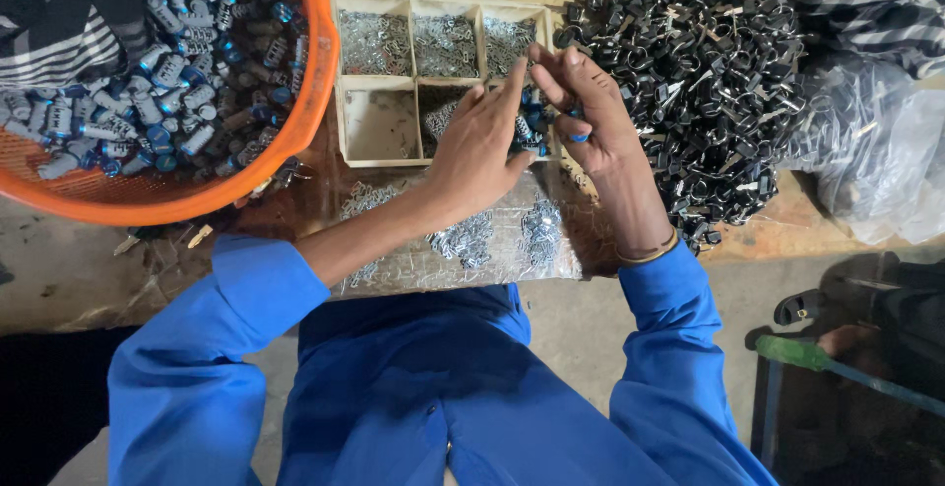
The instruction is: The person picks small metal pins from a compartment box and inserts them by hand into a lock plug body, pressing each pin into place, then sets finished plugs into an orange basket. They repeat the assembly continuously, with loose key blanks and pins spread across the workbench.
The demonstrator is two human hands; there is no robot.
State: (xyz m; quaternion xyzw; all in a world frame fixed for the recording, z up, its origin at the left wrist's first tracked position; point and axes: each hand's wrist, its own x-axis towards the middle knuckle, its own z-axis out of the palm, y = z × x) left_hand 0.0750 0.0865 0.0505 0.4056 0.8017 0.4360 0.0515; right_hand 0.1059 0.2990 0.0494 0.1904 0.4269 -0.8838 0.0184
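My left hand hovers over a wooden compartment tray, fingers pinched toward my right hand at a tiny part I cannot make out. My right hand holds a small blue-ringed piece between its fingers, just right of the left fingertips. The tray's back compartments hold small silvery metal clips; the front left compartment looks bare. Under my forearms lies a clear plastic sheet with loose silvery clips on it. Both sleeves are blue.
An orange plastic basket at the left holds many grey and blue cylindrical parts. A large heap of black metal parts lies at the right. A clear plastic bag sits at the far right, striped cloth behind it.
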